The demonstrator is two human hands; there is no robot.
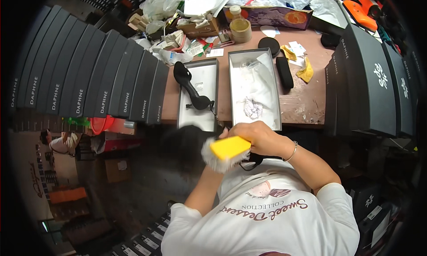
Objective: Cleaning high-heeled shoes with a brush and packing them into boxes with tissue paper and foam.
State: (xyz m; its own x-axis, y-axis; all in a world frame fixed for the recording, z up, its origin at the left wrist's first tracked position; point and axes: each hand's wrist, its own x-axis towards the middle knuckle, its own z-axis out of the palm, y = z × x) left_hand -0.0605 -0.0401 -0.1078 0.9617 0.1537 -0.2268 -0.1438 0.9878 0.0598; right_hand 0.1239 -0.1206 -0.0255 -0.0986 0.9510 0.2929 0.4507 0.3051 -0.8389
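My right hand (pixel 261 138) is closed around a brush with a yellow block (pixel 230 146) and pale, fluffy bristles (pixel 212 157). My left forearm (pixel 205 190) reaches up behind the brush, which hides most of my left hand. A black shoe (pixel 186 139), blurred, is held up there, and a thin black strap (pixel 252 163) shows below my right hand. Beyond, a black high-heeled shoe (pixel 192 89) lies on its side across an open grey box part (pixel 199 116) with a white inside. Beside it an open shoe box (pixel 276 106) holds white tissue and crumpled paper (pixel 252 108).
Dark shoe boxes stand in a row at left (pixel 91 74) and in a stack at right (pixel 369 87). On the brown table lie a black oblong pad (pixel 284 74), a round black lid (pixel 268 46) and yellow cloths (pixel 305 70). A jar (pixel 240 30) and clutter stand behind.
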